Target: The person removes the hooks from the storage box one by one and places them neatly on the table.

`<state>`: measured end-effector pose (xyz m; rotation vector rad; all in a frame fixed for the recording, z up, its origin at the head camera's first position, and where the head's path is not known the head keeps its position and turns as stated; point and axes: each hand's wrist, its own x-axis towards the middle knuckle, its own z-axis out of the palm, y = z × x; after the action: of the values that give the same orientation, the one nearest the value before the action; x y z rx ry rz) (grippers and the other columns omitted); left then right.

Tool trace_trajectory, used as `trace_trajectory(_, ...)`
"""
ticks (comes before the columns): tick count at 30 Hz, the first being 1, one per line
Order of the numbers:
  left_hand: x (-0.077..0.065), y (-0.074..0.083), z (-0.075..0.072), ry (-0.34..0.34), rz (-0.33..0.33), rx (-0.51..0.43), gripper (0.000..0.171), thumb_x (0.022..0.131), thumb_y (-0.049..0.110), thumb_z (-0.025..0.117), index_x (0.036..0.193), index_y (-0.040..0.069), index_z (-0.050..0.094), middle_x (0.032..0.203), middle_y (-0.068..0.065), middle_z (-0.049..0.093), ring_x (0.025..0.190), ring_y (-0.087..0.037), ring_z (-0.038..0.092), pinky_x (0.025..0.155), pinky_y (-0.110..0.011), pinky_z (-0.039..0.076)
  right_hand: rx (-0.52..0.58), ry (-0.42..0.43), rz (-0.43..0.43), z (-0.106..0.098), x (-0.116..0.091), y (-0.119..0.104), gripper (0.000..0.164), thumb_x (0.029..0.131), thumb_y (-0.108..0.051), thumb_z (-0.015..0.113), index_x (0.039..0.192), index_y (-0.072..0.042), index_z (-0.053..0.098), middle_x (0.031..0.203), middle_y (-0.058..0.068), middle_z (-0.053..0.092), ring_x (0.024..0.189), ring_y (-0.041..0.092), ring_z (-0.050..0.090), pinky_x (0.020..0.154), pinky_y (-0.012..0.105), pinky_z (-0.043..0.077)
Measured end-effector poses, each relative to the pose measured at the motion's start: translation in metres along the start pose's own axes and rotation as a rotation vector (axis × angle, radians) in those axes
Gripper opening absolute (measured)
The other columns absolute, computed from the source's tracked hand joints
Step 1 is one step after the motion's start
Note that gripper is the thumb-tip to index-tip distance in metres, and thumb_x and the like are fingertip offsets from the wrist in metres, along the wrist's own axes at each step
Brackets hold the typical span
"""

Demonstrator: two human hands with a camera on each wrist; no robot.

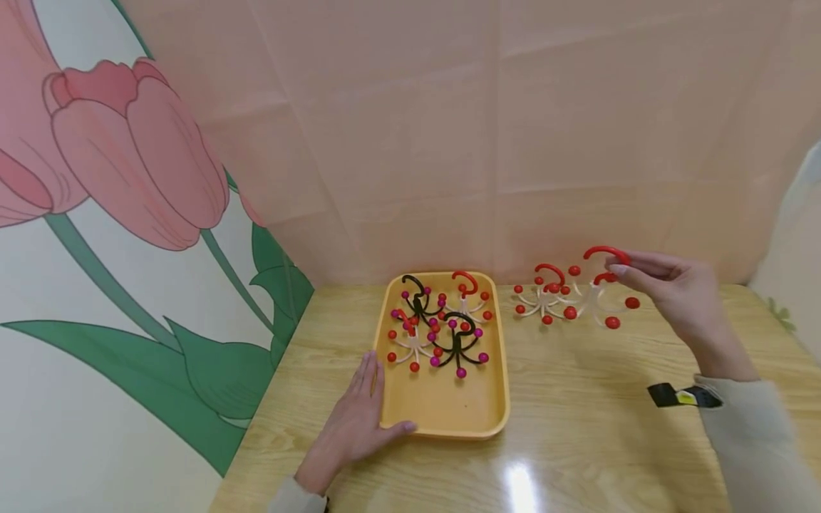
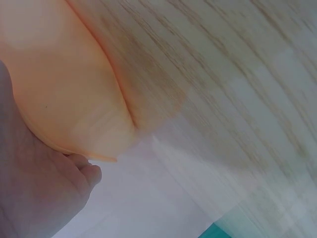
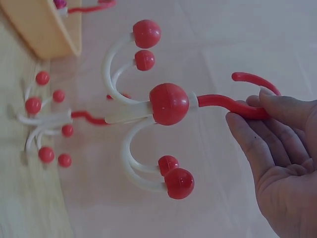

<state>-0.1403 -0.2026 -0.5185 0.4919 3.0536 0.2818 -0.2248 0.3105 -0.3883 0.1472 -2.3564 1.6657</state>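
My right hand (image 1: pixel 683 299) pinches the red hooked handle of a head massager (image 3: pixel 168 104) between thumb and fingers. White curved arms tipped with red balls hang from that handle, above the table. Close by on its left, a second white-and-red massager (image 1: pixel 542 301) stands on the table, its red hook upward. My left hand (image 1: pixel 353 420) rests against the left rim of a yellow tray (image 1: pixel 442 417), fingers straight and thumb over the near edge. Inside the tray stand two black massagers (image 1: pixel 457 345) with magenta balls and two white ones (image 1: pixel 413 342) with red balls.
The wooden table (image 1: pixel 571 427) meets a pinkish cloth backdrop (image 1: pixel 417 142) just behind the tray. A wall panel with painted tulips (image 1: pixel 141 157) borders the left side. A pale panel (image 1: pixel 795 235) borders the right.
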Motion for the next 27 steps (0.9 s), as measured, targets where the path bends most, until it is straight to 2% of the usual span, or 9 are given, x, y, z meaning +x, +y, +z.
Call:
trace_trajectory(7, 0.0, 0.0, -0.002, -0.003, -0.003, -0.008, 0.124, 0.088, 0.089, 0.049, 0.168, 0.001, 0.011, 0.178, -0.018, -0.003, 0.167, -0.033, -0.001, 0.134, -0.048, 0.021, -0.006, 0.025, 0.037, -0.012, 0.006, 0.017, 0.049, 0.099, -0.023, 0.075, 0.142, -0.002, 0.065, 0.103, -0.027, 0.079, 0.092, -0.009, 0.075, 0.073, 0.009, 0.058)
trace_trajectory(16, 0.002, 0.0, 0.0, -0.016, -0.015, -0.005, 0.125, 0.087, 0.091, 0.046, 0.168, 0.002, 0.009, 0.178, -0.016, -0.007, 0.167, -0.032, -0.003, 0.135, -0.047, 0.019, 0.007, 0.088, 0.112, -0.015, 0.016, 0.043, 0.052, 0.096, -0.027, 0.078, 0.143, -0.008, 0.066, 0.096, -0.031, 0.077, 0.086, -0.011, 0.075, 0.07, 0.008, 0.057)
trace_trajectory(21, 0.002, -0.001, 0.001, -0.017, -0.013, -0.005, 0.125, 0.087, 0.091, 0.045, 0.168, 0.003, 0.008, 0.178, -0.016, -0.007, 0.167, -0.03, -0.004, 0.135, -0.046, 0.018, 0.041, 0.112, 0.128, -0.016, 0.021, 0.059, 0.053, 0.095, -0.025, 0.079, 0.143, -0.007, 0.065, 0.095, -0.03, 0.078, 0.085, -0.01, 0.075, 0.072, 0.006, 0.056)
trace_trajectory(27, 0.002, -0.001, 0.001, -0.015, -0.003, -0.011, 0.124, 0.088, 0.09, 0.046, 0.168, 0.003, 0.009, 0.178, -0.016, -0.009, 0.167, -0.032, -0.003, 0.135, -0.047, 0.018, 0.022, 0.127, 0.146, -0.016, 0.025, 0.079, 0.054, 0.096, -0.026, 0.078, 0.144, -0.005, 0.064, 0.093, -0.033, 0.076, 0.083, -0.013, 0.073, 0.071, 0.005, 0.055)
